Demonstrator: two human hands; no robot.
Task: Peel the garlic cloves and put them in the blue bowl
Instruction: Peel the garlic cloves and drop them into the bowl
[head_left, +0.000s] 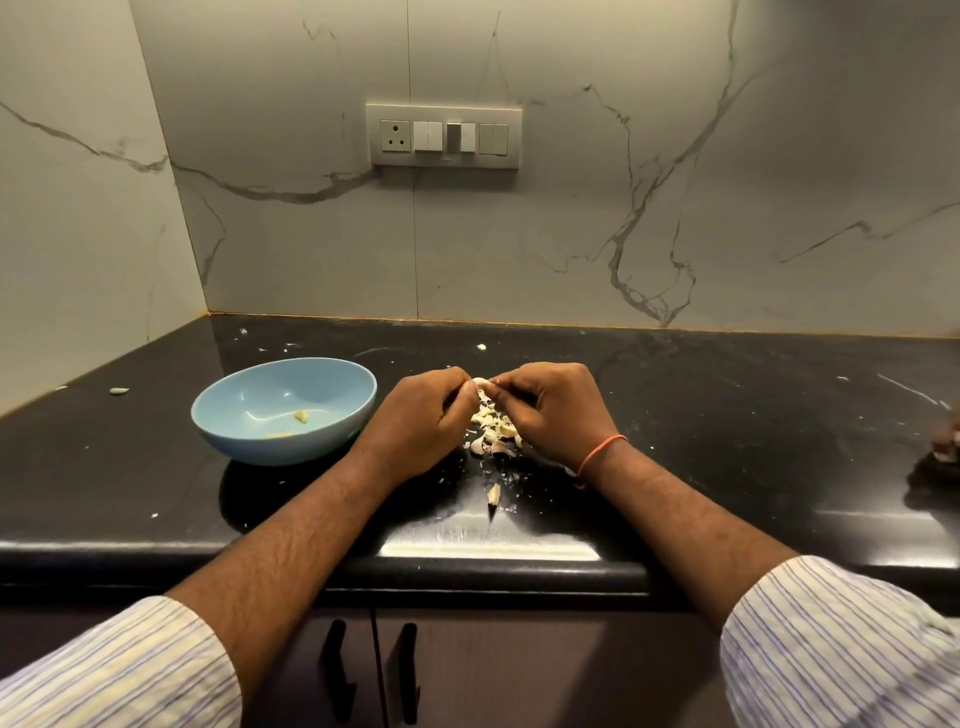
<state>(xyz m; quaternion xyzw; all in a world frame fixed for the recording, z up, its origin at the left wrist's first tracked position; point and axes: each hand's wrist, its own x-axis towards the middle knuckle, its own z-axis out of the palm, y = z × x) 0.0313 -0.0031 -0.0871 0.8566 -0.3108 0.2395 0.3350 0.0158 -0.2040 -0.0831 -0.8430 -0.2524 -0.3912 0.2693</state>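
Note:
A pale garlic clove (480, 384) is pinched between my left hand (426, 421) and my right hand (550, 410), both with curled fingers, just above the black counter. Under the hands lies a pile of garlic cloves and loose skins (493, 431). The blue bowl (223, 415) stands to the left of my left hand, close to it but apart. A peeled clove (301, 415) lies inside the bowl, with a smaller pale bit near it. My right wrist wears an orange band.
Skin scraps are scattered over the black counter (727, 415). A stray clove (118, 391) lies far left and a small piece (481, 346) near the back wall. A dark blurred object (940, 452) sits at the right edge. Marble walls close the back and left.

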